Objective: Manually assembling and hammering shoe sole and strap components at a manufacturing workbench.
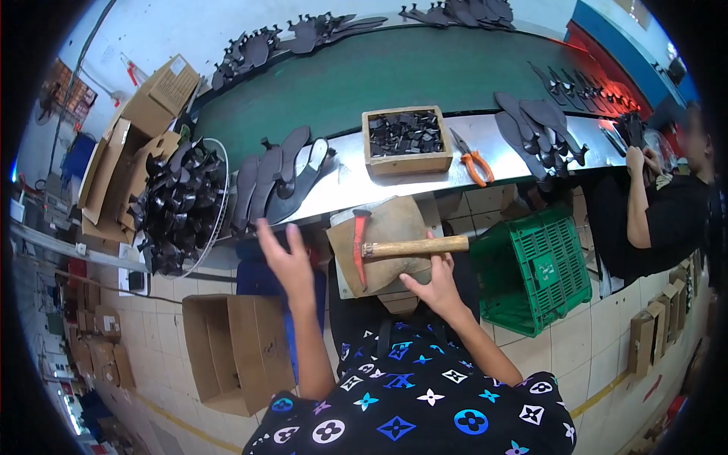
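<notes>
From where I stand, the largest thing is the long green-topped counter (364,72) with a shiny metal edge, at 12 o'clock from the seated person's lap. The slatted green plastic crate (543,269) sits at 3 o'clock, the open brown cardboard box (262,353) at 8, and the round wire basket of glossy black heels (178,205) between 9 and 10. Flat on the lap rests the worn tan pad (398,220). Dark shoe soles with small heels (267,178) lie at 10 on the counter; the square wooden box of small black pieces (407,140) stands at 12. The left grip (288,262), fingers spread, is raised at 9, near those soles. The right grip (436,284), at 4, has its thumb spread from fingers beside the handle; I can't tell whether they touch it. The red-headed hammer with a pale wooden handle (417,246) lies across the pad, head toward 9. The orange-handled pliers (474,163) lie between 1 and 2.
</notes>
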Available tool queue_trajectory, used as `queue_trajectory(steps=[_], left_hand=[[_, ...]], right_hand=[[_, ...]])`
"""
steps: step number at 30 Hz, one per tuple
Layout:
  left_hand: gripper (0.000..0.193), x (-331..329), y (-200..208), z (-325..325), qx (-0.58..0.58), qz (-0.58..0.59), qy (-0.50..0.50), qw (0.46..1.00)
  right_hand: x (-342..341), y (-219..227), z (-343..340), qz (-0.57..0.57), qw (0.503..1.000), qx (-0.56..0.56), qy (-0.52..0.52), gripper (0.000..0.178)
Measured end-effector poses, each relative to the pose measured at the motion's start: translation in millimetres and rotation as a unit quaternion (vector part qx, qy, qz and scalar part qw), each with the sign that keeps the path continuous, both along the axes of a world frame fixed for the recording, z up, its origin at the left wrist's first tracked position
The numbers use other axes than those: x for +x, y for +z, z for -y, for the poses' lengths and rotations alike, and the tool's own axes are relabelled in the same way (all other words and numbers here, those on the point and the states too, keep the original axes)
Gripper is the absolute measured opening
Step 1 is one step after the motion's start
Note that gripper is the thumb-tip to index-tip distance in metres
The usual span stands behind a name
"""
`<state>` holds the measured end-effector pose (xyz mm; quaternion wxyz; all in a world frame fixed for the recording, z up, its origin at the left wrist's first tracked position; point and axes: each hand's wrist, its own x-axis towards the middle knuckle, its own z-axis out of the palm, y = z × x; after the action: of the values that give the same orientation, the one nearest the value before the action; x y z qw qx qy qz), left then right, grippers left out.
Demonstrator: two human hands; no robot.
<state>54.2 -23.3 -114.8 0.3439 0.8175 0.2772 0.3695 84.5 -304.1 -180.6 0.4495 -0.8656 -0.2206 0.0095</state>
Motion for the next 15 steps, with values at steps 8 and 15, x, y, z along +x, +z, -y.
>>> queue_trajectory(steps=[8,15], left_hand=[[0.073,42.1,-8.6,49.2,0.005,-0.212,-0.219,0.953],[0.065,51.8,-8.0,39.5,-0.004,-0.272,-0.235,0.933]], right_hand=[[14.8,37.3,-18.1,-0.102,0.992,0.05,0.056,0.105],[10.5,142.2,32.6,-0.238,0.95,-0.181,0.086,0.048]])
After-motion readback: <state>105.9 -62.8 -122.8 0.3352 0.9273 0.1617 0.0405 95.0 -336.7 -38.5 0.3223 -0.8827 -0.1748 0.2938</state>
